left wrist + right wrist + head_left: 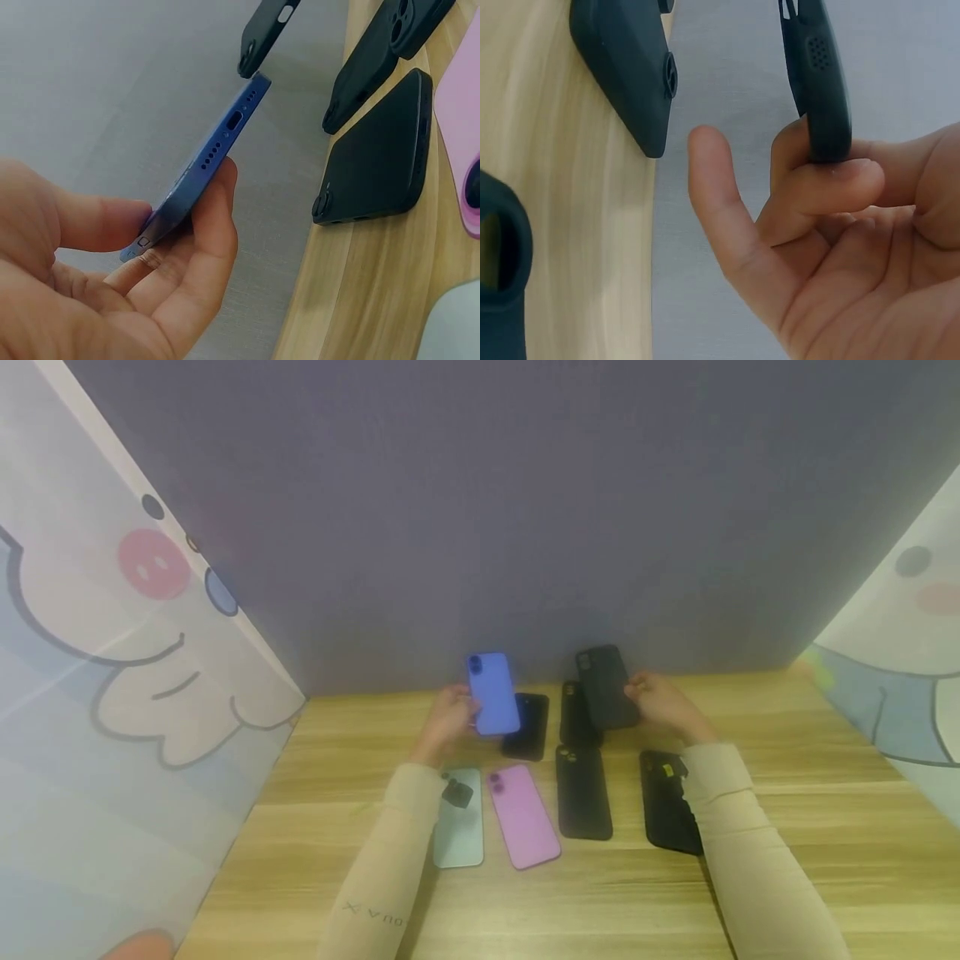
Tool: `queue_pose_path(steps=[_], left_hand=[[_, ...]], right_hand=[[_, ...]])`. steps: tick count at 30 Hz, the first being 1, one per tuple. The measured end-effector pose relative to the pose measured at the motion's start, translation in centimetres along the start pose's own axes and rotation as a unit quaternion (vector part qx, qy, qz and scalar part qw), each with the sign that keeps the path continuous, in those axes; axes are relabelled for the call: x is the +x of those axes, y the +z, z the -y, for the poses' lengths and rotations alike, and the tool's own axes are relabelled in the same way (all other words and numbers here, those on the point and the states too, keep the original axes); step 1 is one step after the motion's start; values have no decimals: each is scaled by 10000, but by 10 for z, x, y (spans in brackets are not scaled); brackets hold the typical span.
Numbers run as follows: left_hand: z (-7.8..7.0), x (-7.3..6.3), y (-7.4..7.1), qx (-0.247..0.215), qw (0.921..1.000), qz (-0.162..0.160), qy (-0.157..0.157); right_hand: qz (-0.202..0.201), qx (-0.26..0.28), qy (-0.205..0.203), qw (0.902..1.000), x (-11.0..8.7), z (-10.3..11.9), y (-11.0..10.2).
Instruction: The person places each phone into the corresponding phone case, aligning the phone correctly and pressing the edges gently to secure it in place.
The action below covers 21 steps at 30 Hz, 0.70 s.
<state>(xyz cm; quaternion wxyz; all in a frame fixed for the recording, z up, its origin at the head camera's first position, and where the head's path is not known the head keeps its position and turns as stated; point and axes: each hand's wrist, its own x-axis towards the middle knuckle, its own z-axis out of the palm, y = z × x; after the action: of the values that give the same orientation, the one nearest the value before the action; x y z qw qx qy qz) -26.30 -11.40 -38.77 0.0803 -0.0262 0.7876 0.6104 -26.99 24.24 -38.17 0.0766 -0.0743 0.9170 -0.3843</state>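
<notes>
My left hand (451, 717) pinches a blue phone (494, 693) by its left edge, held up off the table with its camera side showing. In the left wrist view the phone's bottom edge (217, 146) with its charging port shows between thumb and fingers. My right hand (663, 700) holds a black phone case (606, 687) by its right side, also raised. Speaker holes mark the end of that case (825, 82) in the right wrist view. Behind and below the blue phone lies a black phone (534, 735). Another black case (576, 717) lies partly under the raised one.
Nearer me on the wooden table (300, 877) are a pale green phone (459, 839), a pink phone (525, 818) and a black case (583, 793). One more black case (667, 810) sits partly behind my right sleeve. A grey panel (480, 527) rises along the far edge.
</notes>
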Motion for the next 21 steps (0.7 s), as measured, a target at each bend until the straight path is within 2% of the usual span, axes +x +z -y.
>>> queue_pose_path(steps=[10,21], left_hand=[[-1,-3,2,-108,9999,-2,-32],[-4,-5,6,-72,10000,15,35]], right_hand=[[28,149,-26,9999,-3,9,1],[-102,583,-127,9982,-4,21,2]])
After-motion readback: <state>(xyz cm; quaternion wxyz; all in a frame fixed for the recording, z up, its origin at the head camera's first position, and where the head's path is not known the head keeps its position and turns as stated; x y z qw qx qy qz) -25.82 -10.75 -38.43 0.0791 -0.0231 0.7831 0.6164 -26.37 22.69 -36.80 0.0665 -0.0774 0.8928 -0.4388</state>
